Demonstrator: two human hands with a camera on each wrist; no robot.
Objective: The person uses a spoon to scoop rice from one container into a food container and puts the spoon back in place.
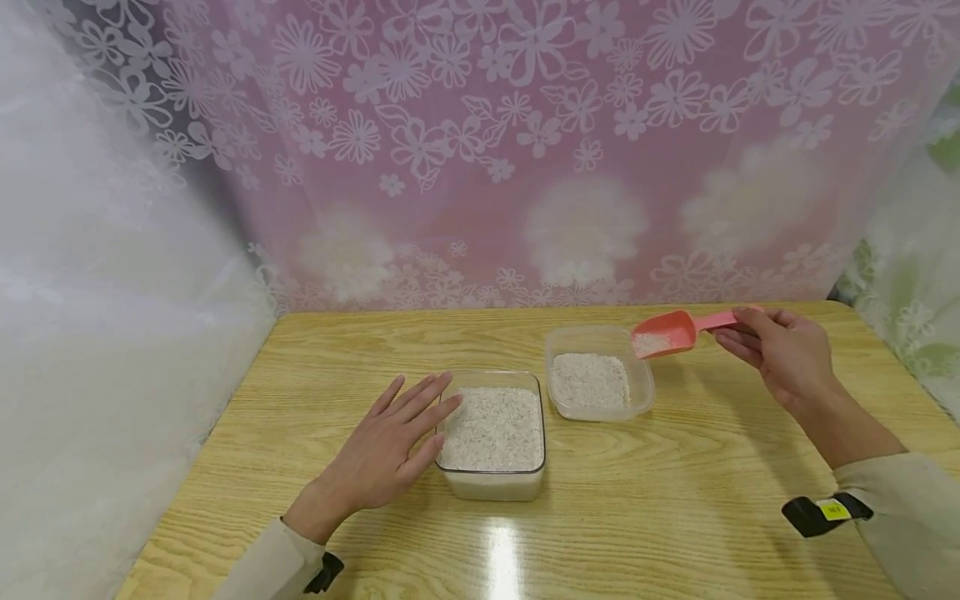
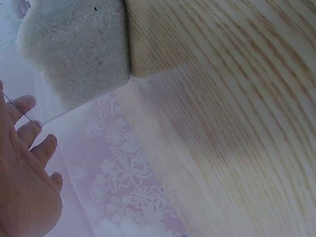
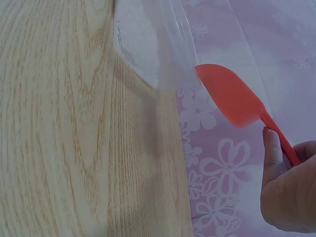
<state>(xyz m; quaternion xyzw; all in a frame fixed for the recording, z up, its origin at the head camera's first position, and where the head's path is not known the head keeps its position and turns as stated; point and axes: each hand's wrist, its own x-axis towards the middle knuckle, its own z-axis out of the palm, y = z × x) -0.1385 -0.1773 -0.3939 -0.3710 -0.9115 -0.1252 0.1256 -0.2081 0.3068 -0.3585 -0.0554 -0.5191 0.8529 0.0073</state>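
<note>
My right hand [image 1: 791,354] grips the pink handle of a red scoop [image 1: 667,333], with some rice [image 1: 651,343] lying in its bowl. The scoop is level with the right rim of a clear plastic container [image 1: 641,400], overlapping that rim in the head view. Rice [image 1: 591,380] covers the bottom of this container. To its left, a squarish clear container [image 1: 495,487] is filled high with rice [image 1: 491,429]. The left hand [image 1: 386,446] rests against this container's left rim, its fingers spread and nearly straight. In the right wrist view the scoop [image 3: 231,96] shows its underside.
Both containers stand on a wood-grain table [image 1: 637,517]. A pink curtain with white flowers [image 1: 480,167] hangs behind the table's back edge, and pale translucent sheets [image 1: 112,292] hang at the sides.
</note>
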